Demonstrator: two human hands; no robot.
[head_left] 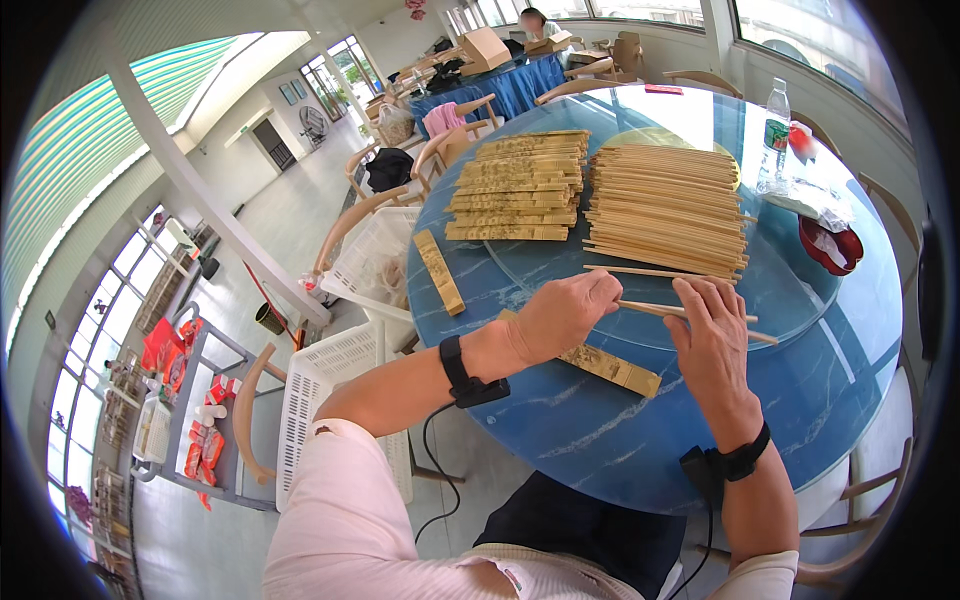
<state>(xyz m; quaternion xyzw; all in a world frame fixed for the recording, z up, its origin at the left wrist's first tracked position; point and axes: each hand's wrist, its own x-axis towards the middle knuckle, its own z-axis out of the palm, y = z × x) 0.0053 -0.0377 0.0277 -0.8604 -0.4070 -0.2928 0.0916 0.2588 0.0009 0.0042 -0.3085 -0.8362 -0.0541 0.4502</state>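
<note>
My left hand (pixel 568 315) is closed in a pinch at the left ends of a few wooden chopsticks (pixel 648 307). My right hand (pixel 712 335) is closed around the same sticks farther right, and their other ends stick out past its fingers. Beneath my left hand a gold printed paper sleeve (pixel 612 370) lies flat on the blue round table (pixel 560 440), partly hidden by the hand. Just beyond my hands is a wide pile of loose chopsticks (pixel 665 210). Left of that pile lies a stack of gold sleeves (pixel 518 190).
A single gold sleeve (pixel 439 272) lies near the table's left edge. At the right stand a plastic bottle (pixel 776 130) and a red bowl (pixel 852 250). White plastic crates (pixel 335 370) and a grey cart (pixel 255 455) are to my left. A person (pixel 537 24) sits at a far table.
</note>
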